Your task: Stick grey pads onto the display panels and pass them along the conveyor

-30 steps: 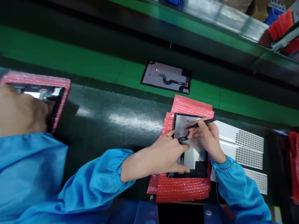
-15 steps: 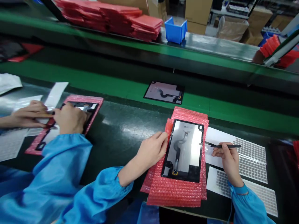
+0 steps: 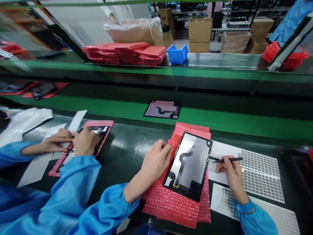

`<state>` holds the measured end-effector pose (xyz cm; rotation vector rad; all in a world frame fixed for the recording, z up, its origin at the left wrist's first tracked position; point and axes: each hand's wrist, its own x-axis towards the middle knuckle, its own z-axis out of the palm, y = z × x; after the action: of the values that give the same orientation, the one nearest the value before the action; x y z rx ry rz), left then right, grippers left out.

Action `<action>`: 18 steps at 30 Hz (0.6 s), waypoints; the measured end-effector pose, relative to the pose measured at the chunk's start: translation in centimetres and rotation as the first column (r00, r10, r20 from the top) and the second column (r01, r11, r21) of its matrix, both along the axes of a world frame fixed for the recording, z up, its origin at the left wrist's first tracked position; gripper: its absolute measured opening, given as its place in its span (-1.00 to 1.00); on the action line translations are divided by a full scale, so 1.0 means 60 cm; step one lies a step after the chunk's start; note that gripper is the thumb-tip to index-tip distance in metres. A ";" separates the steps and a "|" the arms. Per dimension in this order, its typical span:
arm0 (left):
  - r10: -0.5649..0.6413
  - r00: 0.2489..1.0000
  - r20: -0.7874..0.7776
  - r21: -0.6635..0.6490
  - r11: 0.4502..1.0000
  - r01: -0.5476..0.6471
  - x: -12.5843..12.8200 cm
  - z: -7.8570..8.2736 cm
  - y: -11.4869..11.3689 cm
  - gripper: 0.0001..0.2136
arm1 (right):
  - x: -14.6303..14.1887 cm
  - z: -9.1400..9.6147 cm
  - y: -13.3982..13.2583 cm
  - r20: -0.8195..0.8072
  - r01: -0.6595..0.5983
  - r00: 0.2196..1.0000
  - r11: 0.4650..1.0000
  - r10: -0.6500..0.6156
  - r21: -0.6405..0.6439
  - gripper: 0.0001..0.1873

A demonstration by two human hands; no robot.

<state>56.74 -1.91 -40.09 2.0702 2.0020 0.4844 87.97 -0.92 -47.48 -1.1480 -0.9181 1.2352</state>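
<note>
A tablet screen panel [image 3: 193,163] with a dark ribbon cable lies back side up on a stack of red bubble-wrap bags [image 3: 171,205]. Beside its upper left edge is my left hand [image 3: 157,160], thumb and fingers pinched together. Anything between those fingertips is hidden. My right hand [image 3: 232,173] grips black tweezers [image 3: 228,160], tips pointing left toward the panel's right edge. Whether the tips touch the edge I cannot tell. Under my right hand lie white sheets of small grey square stickers [image 3: 261,174], with another sticker sheet [image 3: 274,212] nearer me.
A second screen panel [image 3: 163,109] lies on the green surface behind. At left, a co-worker's hands [image 3: 84,140] work over a panel on a red bag. The raised shelf holds red bags [image 3: 122,52] and a blue bin [image 3: 177,54].
The view has tilted up and levelled, showing more of the shelf and room. The panel slants more in the picture. Both hands keep nearly the same places beside it, tweezers still held.
</note>
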 end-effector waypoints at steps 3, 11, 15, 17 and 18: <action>-0.007 0.992 0.125 -0.027 1.000 0.010 0.008 -0.012 0.001 -0.84 | -0.005 0.000 -0.004 0.019 -0.014 1.000 1.000 0.014 -0.004 -0.52; -0.038 0.810 0.585 -0.050 0.995 0.082 0.008 -0.038 0.017 -0.60 | -0.023 -0.005 -0.024 0.150 -0.109 0.982 0.994 0.111 -0.021 -0.48; -0.093 0.691 0.717 0.013 0.993 0.120 0.013 -0.030 0.029 -0.46 | -0.020 0.000 -0.019 0.086 -0.077 0.993 0.997 0.077 -0.004 -0.51; -0.108 0.643 0.758 0.041 0.992 0.117 0.022 -0.022 0.052 -0.46 | -0.012 0.009 -0.016 0.059 -0.014 0.998 0.999 0.012 0.034 -0.53; -0.110 0.623 0.775 0.052 0.993 0.110 0.028 -0.017 0.073 -0.48 | -0.006 0.016 -0.015 0.049 0.034 0.998 0.997 -0.037 0.064 -0.53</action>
<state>58.42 2.46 -41.12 1.5291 1.3222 1.1236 87.62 -1.79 -46.54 -1.1454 -0.9640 1.1457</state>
